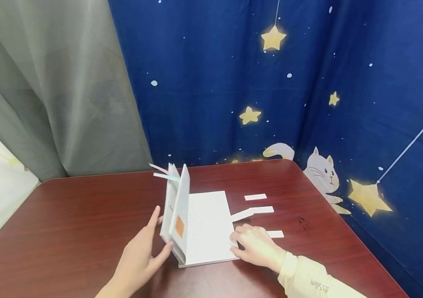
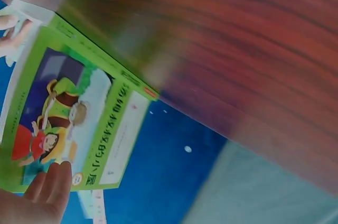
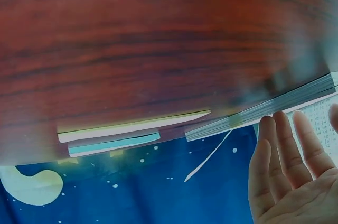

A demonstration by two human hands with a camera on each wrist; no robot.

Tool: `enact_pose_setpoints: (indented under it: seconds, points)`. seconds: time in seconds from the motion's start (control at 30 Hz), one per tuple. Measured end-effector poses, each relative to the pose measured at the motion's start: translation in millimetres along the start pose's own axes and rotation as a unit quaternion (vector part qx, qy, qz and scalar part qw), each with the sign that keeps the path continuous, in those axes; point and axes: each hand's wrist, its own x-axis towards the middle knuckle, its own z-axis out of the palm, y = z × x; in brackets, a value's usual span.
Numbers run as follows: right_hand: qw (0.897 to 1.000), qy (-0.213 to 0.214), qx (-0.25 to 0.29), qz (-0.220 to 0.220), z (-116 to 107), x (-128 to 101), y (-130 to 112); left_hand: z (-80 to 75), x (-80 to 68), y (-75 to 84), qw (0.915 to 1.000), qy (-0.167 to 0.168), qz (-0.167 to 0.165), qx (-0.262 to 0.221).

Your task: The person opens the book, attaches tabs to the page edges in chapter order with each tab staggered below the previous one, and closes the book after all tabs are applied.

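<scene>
I saw a thin white-paged book with a green illustrated cover (image 1: 200, 225) lying open near the middle of the dark red wooden table (image 1: 85, 215). Its right-hand pages lay flat; the left part, cover and a few pages, stood nearly upright. My left hand (image 1: 138, 258) was behind that raised part, fingers straight and pressed against the cover, thumb on the near edge. Not curled round it, just propping. In the left wrist view the green cover with a cartoon picture (image 2: 68, 123) showed, with a fingertip touching its lower edge; that view was blurred.

My right hand (image 1: 256, 246) rested at the right edge of the flat page, fingers loosely bent, touching the page edge. In the right wrist view the fingers (image 3: 285, 155) were straight and released, gripping nothing, just beside the page stack.

Three small white paper strips (image 1: 255, 197) lay on the table right of the book; the nearest one touched or was just beside the right hand. Two coloured tabs (image 1: 164, 176) stuck out of the raised pages at the top. Blue star-and-cat patterned cloth (image 1: 308, 103) hung behind, grey curtain (image 1: 55, 91) at left.
</scene>
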Motion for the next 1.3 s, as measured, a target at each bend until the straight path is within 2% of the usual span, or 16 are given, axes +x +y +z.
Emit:
enact_pose_setpoints:
  seconds: [0.17,0.47,0.6,0.8,0.93,1.07,1.3]
  points:
    - [1.0,-0.001,0.029,-0.002,0,2,4,13.4,3.7,7.3,0.9995,-0.03,0.009,-0.006]
    - [0.998,-0.004,0.058,0.009,0,6,7,39.6,-1.1,11.6,0.9898,-0.135,0.047,0.002]
    - [0.997,0.011,0.065,0.026,0,6,8,44.3,-3.4,12.3,0.9805,-0.192,0.038,0.016]
    - [0.992,0.012,0.089,0.088,-2,6,10,45.6,-5.1,12.4,0.9612,-0.275,0.008,0.025]
    - [0.985,-0.006,0.106,0.132,-6,6,9,46.9,-6.1,10.6,0.9551,-0.294,0.006,0.033]
    - [0.979,-0.022,0.118,0.166,-5,6,10,49.3,-7.8,9.1,0.9534,-0.298,0.015,0.048]
    - [0.982,-0.044,0.103,0.152,-2,5,10,52.5,-8.7,7.4,0.9518,-0.296,0.034,0.072]
